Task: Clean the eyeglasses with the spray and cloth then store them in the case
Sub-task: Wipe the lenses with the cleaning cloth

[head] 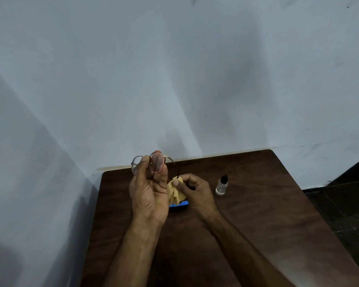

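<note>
Dark wood table [257, 204] carries everything. Left hand [148, 193] is raised with its palm toward the camera, thumb and fingertips pinching the glasses [157, 161] near the bridge. This lifts the lenses clear, likely for wiping. Right hand [195, 191] is curled, thumb and forefinger gripping a bunched yellow cloth [175, 194] just beside a temple tip, poised to rub. Spray [222, 185] stands upright and capped near the right hand. A blue case [180, 204], mostly hidden beneath the hands, lies on the table.
</note>
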Motion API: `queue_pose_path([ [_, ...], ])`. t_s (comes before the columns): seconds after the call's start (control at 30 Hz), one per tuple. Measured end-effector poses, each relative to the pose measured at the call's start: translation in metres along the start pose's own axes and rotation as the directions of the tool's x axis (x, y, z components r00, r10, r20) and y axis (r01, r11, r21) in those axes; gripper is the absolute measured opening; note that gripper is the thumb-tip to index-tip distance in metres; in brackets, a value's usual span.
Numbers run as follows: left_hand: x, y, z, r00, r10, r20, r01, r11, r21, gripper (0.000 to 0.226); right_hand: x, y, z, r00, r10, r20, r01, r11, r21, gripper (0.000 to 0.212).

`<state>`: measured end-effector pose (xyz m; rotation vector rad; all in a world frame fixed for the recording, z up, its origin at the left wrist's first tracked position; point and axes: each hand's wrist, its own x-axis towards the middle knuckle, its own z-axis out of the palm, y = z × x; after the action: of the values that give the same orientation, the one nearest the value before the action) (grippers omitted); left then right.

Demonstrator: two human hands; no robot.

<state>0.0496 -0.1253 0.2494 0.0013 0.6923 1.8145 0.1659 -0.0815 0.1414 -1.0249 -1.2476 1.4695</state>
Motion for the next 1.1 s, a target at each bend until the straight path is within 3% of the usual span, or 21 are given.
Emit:
queue_pose_path([
  [0.23, -0.005, 0.002, -0.002, 0.998, 0.066, 0.0, -0.065, 0.99, 0.123, 0.014, 0.008, -0.012, -0.027, 0.988, -0.12, -0.095, 0.101, 0.979, -0.179, 0.015],
  [0.53, 0.002, 0.0, -0.005, 0.99, 0.14, 0.031, -0.143, 0.969, 0.203, 0.012, 0.005, -0.035, -0.055, 0.969, -0.248, 0.011, 0.219, 0.833, -0.508, 0.021],
  [0.83, 0.007, -0.022, -0.02, 0.987, 0.153, 0.043, -0.159, 0.928, 0.338, 0.011, 0.005, -0.074, -0.041, 0.938, -0.32, 0.135, 0.347, 0.878, -0.331, 0.019],
  [1.0, 0.018, -0.037, -0.033, 0.972, 0.236, -0.005, -0.209, 0.874, 0.439, 0.007, 0.002, -0.08, -0.029, 0.939, -0.343, -0.002, 0.337, 0.925, -0.178, 0.021],
  [1.1, 0.025, -0.044, -0.041, 0.961, 0.273, -0.041, -0.216, 0.836, 0.505, 0.01, -0.003, -0.078, -0.021, 0.945, -0.323, -0.055, 0.292, 0.906, -0.307, 0.02],
])
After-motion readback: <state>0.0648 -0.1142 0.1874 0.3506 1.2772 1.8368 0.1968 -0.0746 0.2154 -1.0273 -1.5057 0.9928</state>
